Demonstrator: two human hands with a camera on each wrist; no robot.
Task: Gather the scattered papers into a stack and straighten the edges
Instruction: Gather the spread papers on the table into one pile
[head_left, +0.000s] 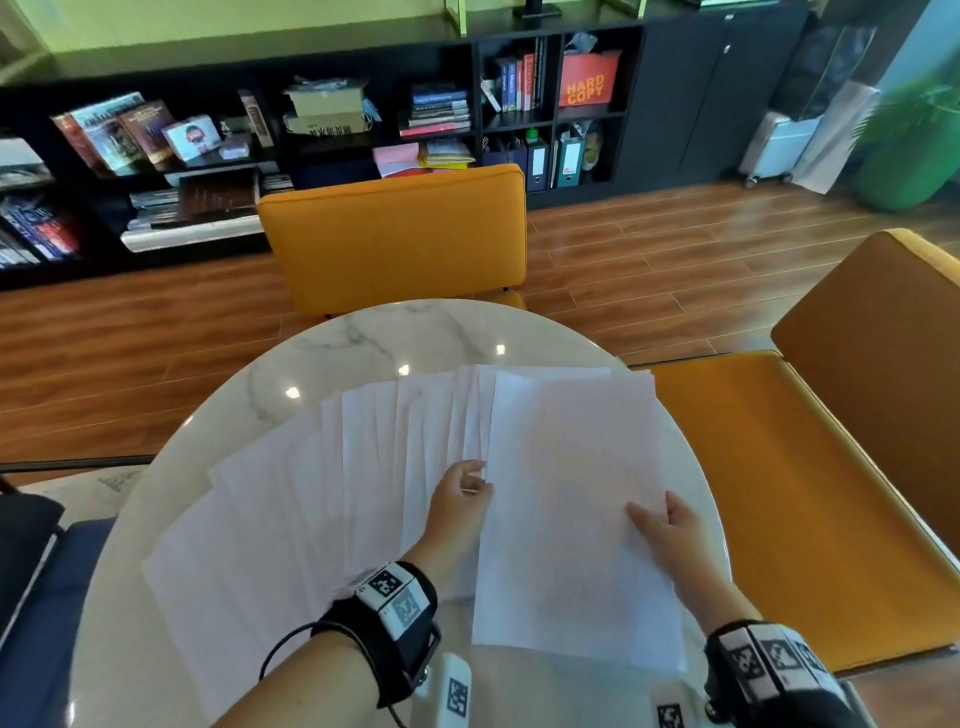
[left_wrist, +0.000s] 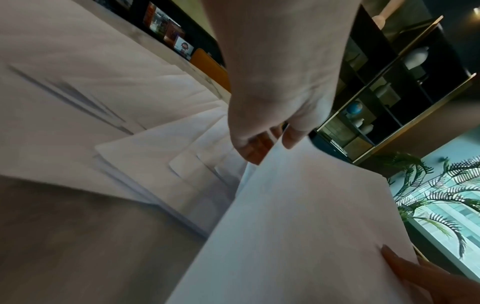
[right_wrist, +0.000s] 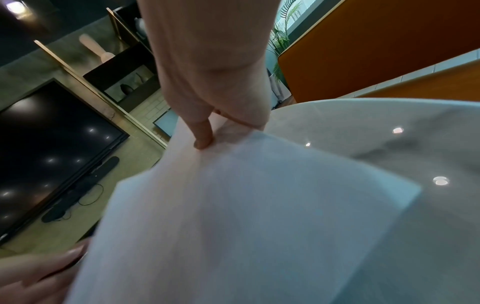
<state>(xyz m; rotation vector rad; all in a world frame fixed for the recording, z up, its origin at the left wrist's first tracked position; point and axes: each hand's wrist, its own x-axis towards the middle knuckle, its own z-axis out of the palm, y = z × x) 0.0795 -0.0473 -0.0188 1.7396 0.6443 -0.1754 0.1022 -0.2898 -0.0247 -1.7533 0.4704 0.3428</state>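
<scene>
White papers (head_left: 322, 499) lay fanned in an overlapping arc across the round marble surface (head_left: 363, 338), spreading from its near left toward the far middle. At the right end of the fan, a top sheet (head_left: 571, 509) was lifted clear of the surface between both hands. The left hand (head_left: 460, 493) pinched that sheet's left edge, thumb and fingers closed on it, with the rest of the fan lying just to its left. The right hand (head_left: 670, 530) gripped the sheet's right edge, thumb (right_wrist: 202, 133) pressed on top and the fingers hidden beneath. An orange chair (head_left: 395, 234) stood beyond the surface.
</scene>
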